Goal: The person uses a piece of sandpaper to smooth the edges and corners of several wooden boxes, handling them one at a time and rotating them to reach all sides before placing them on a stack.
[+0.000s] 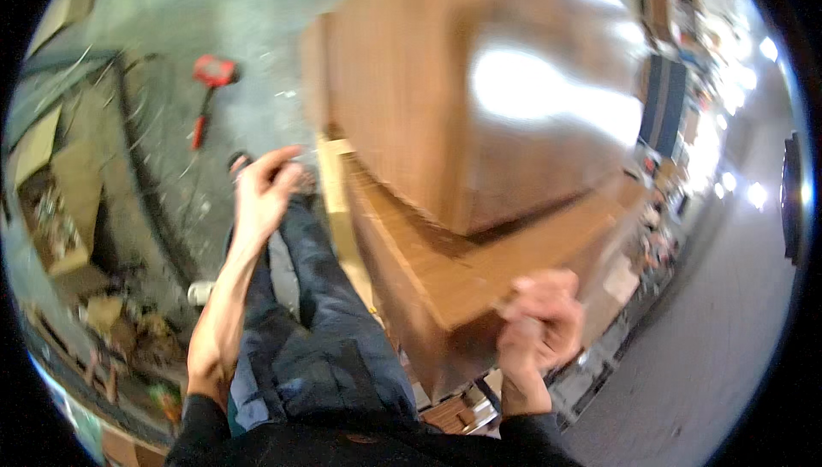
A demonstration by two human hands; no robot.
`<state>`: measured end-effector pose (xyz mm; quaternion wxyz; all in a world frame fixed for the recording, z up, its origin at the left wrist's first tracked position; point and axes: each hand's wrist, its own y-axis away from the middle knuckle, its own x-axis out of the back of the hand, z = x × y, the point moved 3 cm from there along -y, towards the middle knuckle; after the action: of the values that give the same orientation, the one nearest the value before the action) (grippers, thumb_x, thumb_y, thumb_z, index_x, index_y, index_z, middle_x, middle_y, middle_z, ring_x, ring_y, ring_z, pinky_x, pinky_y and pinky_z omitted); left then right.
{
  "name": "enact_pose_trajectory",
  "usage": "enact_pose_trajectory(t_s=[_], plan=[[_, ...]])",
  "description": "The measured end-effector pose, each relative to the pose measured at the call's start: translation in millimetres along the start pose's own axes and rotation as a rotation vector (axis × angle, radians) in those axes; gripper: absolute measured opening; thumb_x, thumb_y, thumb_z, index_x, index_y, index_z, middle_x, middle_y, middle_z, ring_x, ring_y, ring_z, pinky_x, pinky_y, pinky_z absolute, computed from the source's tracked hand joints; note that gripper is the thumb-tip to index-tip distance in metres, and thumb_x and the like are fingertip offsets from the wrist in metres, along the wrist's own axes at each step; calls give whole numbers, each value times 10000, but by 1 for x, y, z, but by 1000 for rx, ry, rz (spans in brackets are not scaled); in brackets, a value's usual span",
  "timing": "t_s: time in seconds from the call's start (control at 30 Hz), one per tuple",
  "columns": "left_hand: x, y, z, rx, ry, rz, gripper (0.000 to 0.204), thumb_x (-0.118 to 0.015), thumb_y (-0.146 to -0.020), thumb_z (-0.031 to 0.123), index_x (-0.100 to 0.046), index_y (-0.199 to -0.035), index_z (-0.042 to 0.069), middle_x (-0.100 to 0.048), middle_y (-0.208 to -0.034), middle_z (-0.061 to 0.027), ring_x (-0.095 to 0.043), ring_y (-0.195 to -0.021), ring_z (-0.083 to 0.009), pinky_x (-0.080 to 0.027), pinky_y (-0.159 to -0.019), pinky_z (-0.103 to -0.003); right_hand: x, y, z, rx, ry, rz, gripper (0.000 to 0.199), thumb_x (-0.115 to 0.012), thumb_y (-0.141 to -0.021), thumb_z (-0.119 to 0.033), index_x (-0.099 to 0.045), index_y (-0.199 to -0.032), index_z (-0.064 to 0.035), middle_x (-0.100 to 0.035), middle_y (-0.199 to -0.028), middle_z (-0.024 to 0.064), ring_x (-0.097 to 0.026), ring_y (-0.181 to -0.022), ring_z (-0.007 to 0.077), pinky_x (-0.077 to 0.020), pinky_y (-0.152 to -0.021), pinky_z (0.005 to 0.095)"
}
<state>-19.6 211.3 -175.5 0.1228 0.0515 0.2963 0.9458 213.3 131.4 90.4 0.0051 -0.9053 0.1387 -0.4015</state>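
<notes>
We see a large brown wooden cabinet filling the upper middle of the frame, its glossy face throwing back a bright glare. It rests on a lower wooden worktop that runs from the centre toward the right, with a pale wood strip along its left edge. The right hand, lower right of centre, is curled into a loose fist at the near corner of the worktop; blur keeps us from telling whether it holds anything or touches the wood. The left hand, left of centre, is raised with fingers half spread and bent, holding nothing, in the air above the person's legs in dark blue trousers, which stretch up the middle toward the floor. The grey concrete floor takes the upper left, scuffed and littered with chips. On it lies a red tool with a long handle, well apart from both hands. Cardboard pieces and scraps crowd the left edge. On the right a grey aisle runs past cluttered shelves under bright lamps.
</notes>
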Motion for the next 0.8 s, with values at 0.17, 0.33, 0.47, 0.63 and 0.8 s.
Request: enact_pose_trajectory(t_s=[0.17,0.33,0.47,0.63,0.8], plan=[[-6,-21,-79,103,0,-112,236,-706,-893,157,-734,-1027,-36,-737,-876,-133,-662,-794,-161,-523,-719,-322,-9,7,-8,-6,-36,100,100,-558,-914,-163,-530,-868,-78,-544,-636,18,-492,-814,211,-404,-757,349],[-37,-43,-91,-40,-7,-152,231,-679,-911,153,-725,-1061,-17,-700,-865,-135,-651,-753,-198,-512,-687,-354,2,12,-4,51,-15,91,193,-530,-979,-258,-464,-933,-83,-422,-619,-11,-378,-864,178,-340,-851,344],[-53,-52,-93,-98,31,-220,219,-692,-912,141,-726,-1065,-13,-684,-891,-114,-635,-766,-181,-499,-678,-335,13,16,7,58,-102,91,174,-529,-973,-251,-512,-960,-79,-454,-625,-2,-411,-886,192,-357,-845,356],[-62,-61,-95,-91,73,-235,166,-684,-902,98,-734,-1011,-17,-687,-811,-106,-633,-715,-160,-496,-636,-326,0,1,-8,93,10,37,259,-633,-942,-306,-513,-966,-78,-504,-597,23,-454,-751,206,-410,-742,351],[-64,-69,-114,-34,-114,-64,119,-709,-861,97,-747,-905,-8,-671,-723,-145,-607,-669,-166,-485,-631,-327,-3,2,-8,189,27,52,254,-588,-955,-296,-491,-924,-63,-484,-584,37,-454,-748,212,-410,-737,364]])
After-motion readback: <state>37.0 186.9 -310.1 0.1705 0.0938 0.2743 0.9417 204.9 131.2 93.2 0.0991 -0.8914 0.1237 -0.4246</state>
